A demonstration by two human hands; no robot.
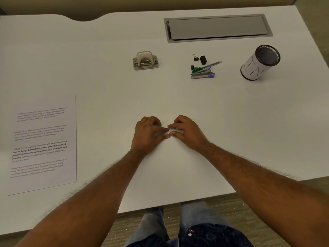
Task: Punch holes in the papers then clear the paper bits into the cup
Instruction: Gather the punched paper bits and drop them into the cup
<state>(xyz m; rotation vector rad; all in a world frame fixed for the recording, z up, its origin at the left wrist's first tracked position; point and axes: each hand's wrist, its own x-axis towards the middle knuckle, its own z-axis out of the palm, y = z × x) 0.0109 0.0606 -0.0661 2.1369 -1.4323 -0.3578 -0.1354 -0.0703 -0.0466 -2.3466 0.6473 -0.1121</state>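
Note:
A stack of printed papers [44, 143] lies flat at the left of the white desk [106, 77]. The beige hole punch [145, 60] stands at the back middle. A black mesh cup [259, 62] with a white paper label stands at the back right. My left hand [148, 133] and my right hand [187, 133] rest on the desk near the middle, fingertips meeting over a few tiny white paper bits [168, 131]. The fingers are curled and pinched together around the bits; whether any bit is held I cannot tell.
Between punch and cup lie a silver stapler with a blue tip [203, 74], a green-capped pen [206, 67] and black binder clips [199, 58]. A grey cable hatch [217, 27] is set in the desk's back. The front edge runs just under my forearms.

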